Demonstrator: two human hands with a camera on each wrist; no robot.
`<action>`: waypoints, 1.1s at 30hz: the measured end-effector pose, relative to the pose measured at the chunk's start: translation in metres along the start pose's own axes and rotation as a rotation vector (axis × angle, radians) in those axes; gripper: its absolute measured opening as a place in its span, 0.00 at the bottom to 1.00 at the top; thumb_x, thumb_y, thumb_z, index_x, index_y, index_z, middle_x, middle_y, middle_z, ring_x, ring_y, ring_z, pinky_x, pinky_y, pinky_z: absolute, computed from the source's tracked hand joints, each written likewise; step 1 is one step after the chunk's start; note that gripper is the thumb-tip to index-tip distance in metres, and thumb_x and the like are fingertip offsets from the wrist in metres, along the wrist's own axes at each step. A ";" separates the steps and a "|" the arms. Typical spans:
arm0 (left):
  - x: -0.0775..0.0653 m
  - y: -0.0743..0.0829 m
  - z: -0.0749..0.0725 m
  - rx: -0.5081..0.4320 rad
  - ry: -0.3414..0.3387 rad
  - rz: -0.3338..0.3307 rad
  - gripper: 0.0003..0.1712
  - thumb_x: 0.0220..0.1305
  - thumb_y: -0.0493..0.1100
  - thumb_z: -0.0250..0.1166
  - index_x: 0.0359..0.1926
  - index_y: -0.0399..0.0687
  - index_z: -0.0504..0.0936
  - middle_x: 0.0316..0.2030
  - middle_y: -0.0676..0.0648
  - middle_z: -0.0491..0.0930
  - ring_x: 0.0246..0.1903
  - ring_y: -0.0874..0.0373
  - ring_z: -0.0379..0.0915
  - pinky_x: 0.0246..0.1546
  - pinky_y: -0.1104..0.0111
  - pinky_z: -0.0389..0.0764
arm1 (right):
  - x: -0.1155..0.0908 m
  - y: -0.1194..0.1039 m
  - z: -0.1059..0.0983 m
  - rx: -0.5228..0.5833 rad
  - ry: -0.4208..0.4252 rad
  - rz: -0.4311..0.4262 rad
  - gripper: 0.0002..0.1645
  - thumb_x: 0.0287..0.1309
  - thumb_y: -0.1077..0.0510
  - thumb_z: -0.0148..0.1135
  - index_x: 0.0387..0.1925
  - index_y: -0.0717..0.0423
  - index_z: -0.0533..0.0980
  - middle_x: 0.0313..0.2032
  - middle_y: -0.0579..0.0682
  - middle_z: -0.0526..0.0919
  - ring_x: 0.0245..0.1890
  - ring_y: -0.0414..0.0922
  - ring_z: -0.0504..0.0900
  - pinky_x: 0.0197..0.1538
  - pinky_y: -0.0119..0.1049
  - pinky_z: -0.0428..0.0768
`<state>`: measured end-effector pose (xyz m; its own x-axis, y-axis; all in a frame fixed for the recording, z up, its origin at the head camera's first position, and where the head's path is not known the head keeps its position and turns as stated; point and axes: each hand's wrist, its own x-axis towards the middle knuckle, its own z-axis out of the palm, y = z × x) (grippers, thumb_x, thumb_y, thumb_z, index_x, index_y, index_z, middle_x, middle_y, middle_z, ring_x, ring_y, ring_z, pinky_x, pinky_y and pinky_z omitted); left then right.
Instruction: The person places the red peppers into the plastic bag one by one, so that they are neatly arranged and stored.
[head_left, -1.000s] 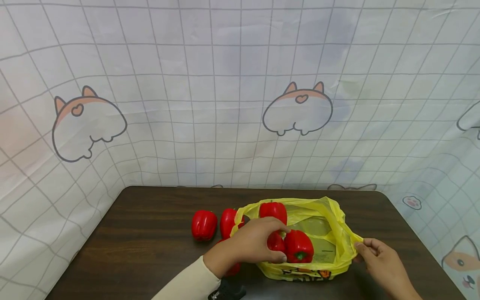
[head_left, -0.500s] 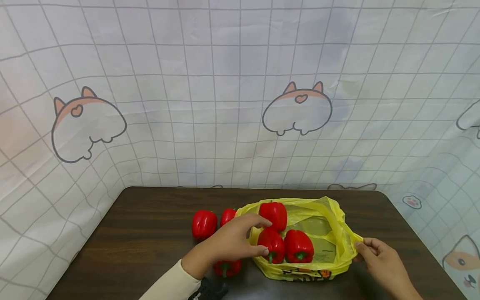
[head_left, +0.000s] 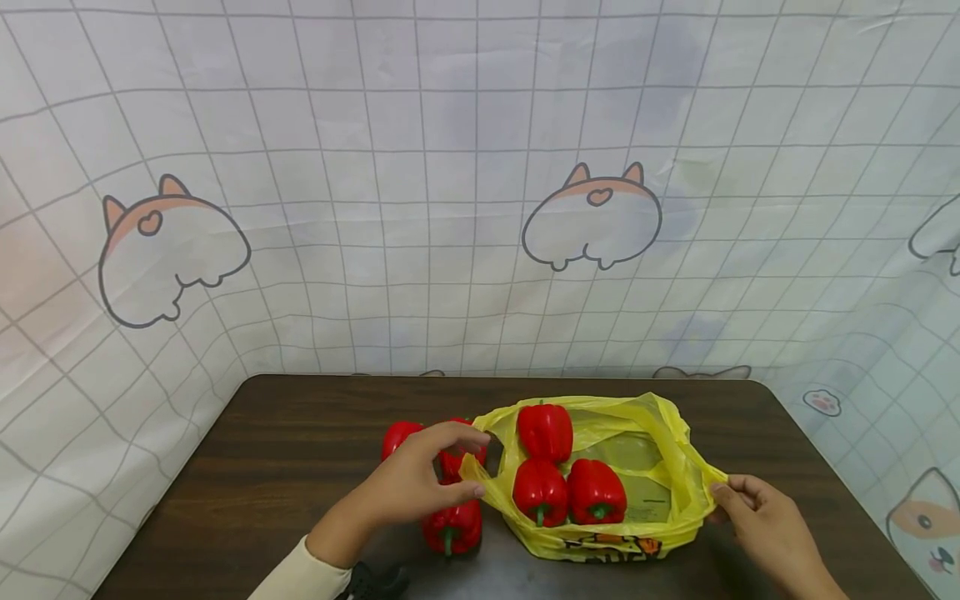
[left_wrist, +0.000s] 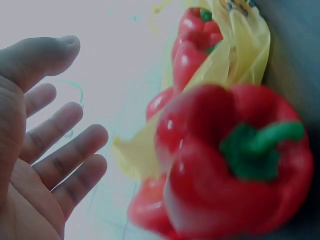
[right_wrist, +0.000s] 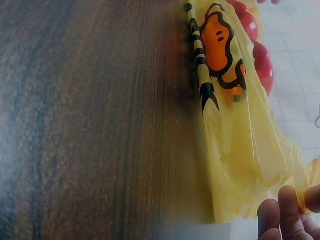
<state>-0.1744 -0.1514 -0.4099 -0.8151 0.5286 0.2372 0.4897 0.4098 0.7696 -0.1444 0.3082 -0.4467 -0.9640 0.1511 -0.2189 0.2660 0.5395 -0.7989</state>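
Observation:
A yellow plastic bag (head_left: pixel 637 542) lies with its mouth spread wide, holding three red bell peppers (head_left: pixel 545 432). My right hand (head_left: pixel 772 529) pinches its right edge between thumb and fingers, and the right wrist view shows fingertips (right_wrist: pixel 288 200) at the crumpled plastic. My left hand (head_left: pixel 408 479) is at the bag's left rim, fingers parted around nothing; in the left wrist view its palm and spread fingers (left_wrist: pixel 82 137) hold no object. Near it stand more peppers outside the bag: one with a green stem (head_left: pixel 452 529) in front, and two behind, partly hidden by the hand.
The dark wooden table (head_left: pixel 300 467) carries everything. Behind it hangs a white grid-patterned cloth (head_left: pixel 420 250) with cartoon dogs, which also wraps round the sides. An orange and black print (right_wrist: pixel 217 45) marks the bag's front.
My left hand has drawn back leftward from the peppers inside the bag to outside its left rim, leaving a pepper there in view. My right hand keeps its grip in the same place.

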 end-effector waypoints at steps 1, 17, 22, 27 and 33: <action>-0.002 -0.001 -0.002 -0.004 0.008 -0.007 0.32 0.59 0.53 0.78 0.63 0.56 0.79 0.54 0.58 0.80 0.53 0.51 0.77 0.53 0.53 0.81 | 0.000 0.000 0.000 0.000 0.000 0.000 0.36 0.76 0.38 0.50 0.62 0.67 0.71 0.36 0.48 0.86 0.35 0.48 0.79 0.34 0.39 0.79; -0.032 -0.029 -0.038 0.059 0.171 -0.123 0.31 0.57 0.50 0.79 0.61 0.60 0.79 0.57 0.51 0.81 0.51 0.45 0.76 0.49 0.47 0.82 | 0.000 0.002 -0.001 -0.001 -0.005 0.007 0.36 0.76 0.37 0.49 0.62 0.67 0.70 0.37 0.48 0.87 0.36 0.48 0.79 0.34 0.39 0.79; -0.040 -0.039 -0.045 0.099 0.192 -0.125 0.31 0.58 0.51 0.79 0.61 0.58 0.79 0.56 0.50 0.82 0.53 0.48 0.76 0.51 0.48 0.81 | 0.000 0.001 -0.001 -0.005 -0.001 0.007 0.37 0.76 0.37 0.50 0.63 0.67 0.70 0.37 0.48 0.87 0.38 0.48 0.80 0.34 0.39 0.80; -0.048 -0.049 -0.050 0.143 0.221 -0.140 0.32 0.57 0.48 0.80 0.61 0.54 0.80 0.55 0.53 0.82 0.53 0.50 0.77 0.55 0.47 0.77 | 0.000 0.001 -0.001 -0.002 -0.003 0.011 0.38 0.76 0.37 0.50 0.63 0.67 0.70 0.38 0.48 0.87 0.38 0.48 0.80 0.35 0.39 0.80; -0.051 -0.062 -0.056 0.169 0.259 -0.110 0.33 0.56 0.43 0.80 0.62 0.50 0.79 0.56 0.51 0.81 0.56 0.45 0.76 0.57 0.41 0.75 | -0.001 -0.001 -0.002 -0.014 0.002 0.012 0.38 0.76 0.37 0.50 0.63 0.68 0.70 0.37 0.48 0.86 0.38 0.48 0.80 0.35 0.39 0.80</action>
<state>-0.1806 -0.2454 -0.4365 -0.9071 0.2764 0.3173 0.4208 0.5832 0.6949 -0.1438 0.3090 -0.4450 -0.9608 0.1593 -0.2269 0.2772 0.5489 -0.7885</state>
